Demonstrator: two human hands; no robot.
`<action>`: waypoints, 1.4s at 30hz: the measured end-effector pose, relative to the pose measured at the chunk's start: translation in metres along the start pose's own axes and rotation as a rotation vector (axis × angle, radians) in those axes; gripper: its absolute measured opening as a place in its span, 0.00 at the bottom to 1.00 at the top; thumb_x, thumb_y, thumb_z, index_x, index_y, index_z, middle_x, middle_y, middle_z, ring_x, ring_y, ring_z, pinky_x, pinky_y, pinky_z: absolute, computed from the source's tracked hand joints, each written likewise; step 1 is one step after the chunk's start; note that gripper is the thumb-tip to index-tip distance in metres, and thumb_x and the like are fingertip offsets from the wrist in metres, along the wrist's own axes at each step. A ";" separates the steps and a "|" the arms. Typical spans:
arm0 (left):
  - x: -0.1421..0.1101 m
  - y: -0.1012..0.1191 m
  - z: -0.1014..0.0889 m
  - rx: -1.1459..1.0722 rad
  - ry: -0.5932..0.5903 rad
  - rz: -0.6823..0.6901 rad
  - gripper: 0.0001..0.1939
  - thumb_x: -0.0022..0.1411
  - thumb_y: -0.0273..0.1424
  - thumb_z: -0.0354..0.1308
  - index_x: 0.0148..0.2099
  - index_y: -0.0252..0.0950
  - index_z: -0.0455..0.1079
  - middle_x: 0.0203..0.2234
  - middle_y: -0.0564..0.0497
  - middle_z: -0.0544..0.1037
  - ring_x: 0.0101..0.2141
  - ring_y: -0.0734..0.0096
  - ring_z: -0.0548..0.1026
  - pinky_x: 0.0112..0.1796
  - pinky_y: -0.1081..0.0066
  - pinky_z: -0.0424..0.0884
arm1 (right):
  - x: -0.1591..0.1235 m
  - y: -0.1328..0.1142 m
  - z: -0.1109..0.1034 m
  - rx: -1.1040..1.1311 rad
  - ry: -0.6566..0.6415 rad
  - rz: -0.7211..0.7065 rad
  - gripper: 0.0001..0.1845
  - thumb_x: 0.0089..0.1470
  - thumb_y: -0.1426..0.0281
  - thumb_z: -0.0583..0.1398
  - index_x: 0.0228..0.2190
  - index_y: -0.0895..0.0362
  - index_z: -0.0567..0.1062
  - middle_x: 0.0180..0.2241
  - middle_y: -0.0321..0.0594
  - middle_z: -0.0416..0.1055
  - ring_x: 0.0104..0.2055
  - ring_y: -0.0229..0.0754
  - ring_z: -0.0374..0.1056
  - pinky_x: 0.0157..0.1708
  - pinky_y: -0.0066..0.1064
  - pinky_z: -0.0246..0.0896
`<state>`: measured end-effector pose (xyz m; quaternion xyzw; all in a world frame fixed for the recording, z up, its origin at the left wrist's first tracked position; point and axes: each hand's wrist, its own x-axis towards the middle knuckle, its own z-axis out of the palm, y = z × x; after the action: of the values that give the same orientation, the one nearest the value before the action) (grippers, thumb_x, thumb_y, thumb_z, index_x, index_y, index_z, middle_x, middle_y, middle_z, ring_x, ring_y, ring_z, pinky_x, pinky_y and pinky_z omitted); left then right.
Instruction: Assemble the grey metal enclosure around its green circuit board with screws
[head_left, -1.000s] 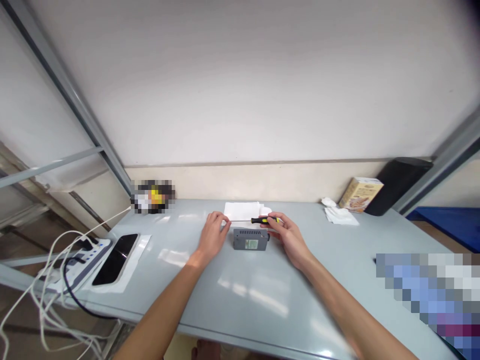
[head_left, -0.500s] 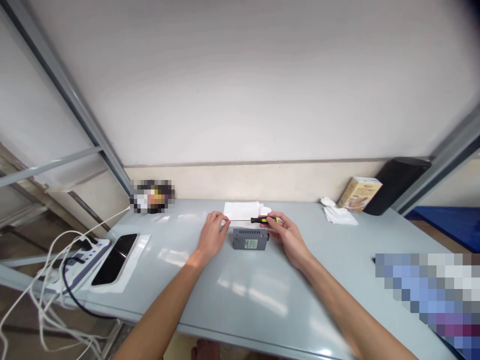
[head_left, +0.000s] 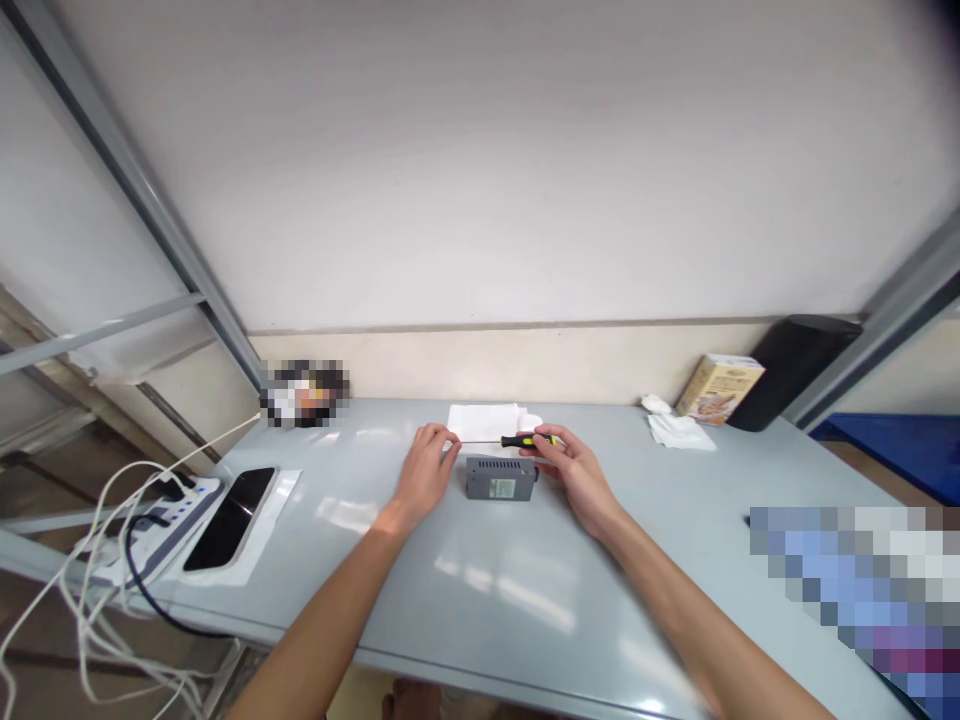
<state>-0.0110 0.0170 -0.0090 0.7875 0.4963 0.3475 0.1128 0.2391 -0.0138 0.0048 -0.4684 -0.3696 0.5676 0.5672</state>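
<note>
A screwdriver (head_left: 517, 441) with a black and yellow handle lies level between my two hands, above and behind a small grey metal box. My right hand (head_left: 571, 465) has its fingers closed round the handle. At the other end, the thumb and fingertips of my left hand (head_left: 429, 467) pinch the tip of the thin shaft. The grey box (head_left: 500, 480) stands on the table, with a row of vent slots along its top and a pale label on the side facing me. White paper (head_left: 484, 418) lies behind the screwdriver.
On the left of the grey table (head_left: 465, 620) are a phone (head_left: 231, 520) on white paper and a power strip (head_left: 169, 530) with tangled cables. A yellow carton (head_left: 721, 388), a black cylinder (head_left: 793, 370) and crumpled tissues (head_left: 681, 431) stand back right. Blurred patches cover things at both sides.
My right fingers have shifted slightly on the screwdriver's handle. Both hands, the shaft and the grey box hold almost the same places.
</note>
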 end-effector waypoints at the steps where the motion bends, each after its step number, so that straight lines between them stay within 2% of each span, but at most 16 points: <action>1: 0.000 0.001 0.000 0.001 -0.001 0.002 0.07 0.75 0.30 0.51 0.44 0.40 0.70 0.44 0.47 0.73 0.48 0.59 0.71 0.50 0.60 0.70 | 0.000 0.000 0.000 -0.002 0.002 0.001 0.26 0.43 0.50 0.74 0.39 0.49 0.77 0.42 0.38 0.82 0.46 0.51 0.78 0.50 0.40 0.70; 14: 0.000 -0.002 0.000 0.029 0.021 0.018 0.06 0.75 0.31 0.51 0.45 0.40 0.69 0.44 0.47 0.74 0.47 0.59 0.71 0.49 0.60 0.70 | -0.001 -0.001 0.001 0.002 0.014 0.005 0.26 0.42 0.50 0.74 0.39 0.49 0.77 0.42 0.39 0.82 0.46 0.51 0.78 0.48 0.40 0.71; 42: 0.000 -0.004 0.002 0.016 -0.016 0.020 0.06 0.75 0.29 0.52 0.43 0.39 0.69 0.44 0.47 0.74 0.49 0.59 0.71 0.50 0.61 0.69 | 0.002 0.002 -0.002 0.017 -0.005 0.006 0.27 0.42 0.50 0.75 0.39 0.50 0.77 0.42 0.38 0.82 0.46 0.50 0.78 0.48 0.38 0.70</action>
<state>-0.0124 0.0197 -0.0131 0.7961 0.4903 0.3382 0.1071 0.2403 -0.0121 0.0019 -0.4631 -0.3647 0.5738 0.5686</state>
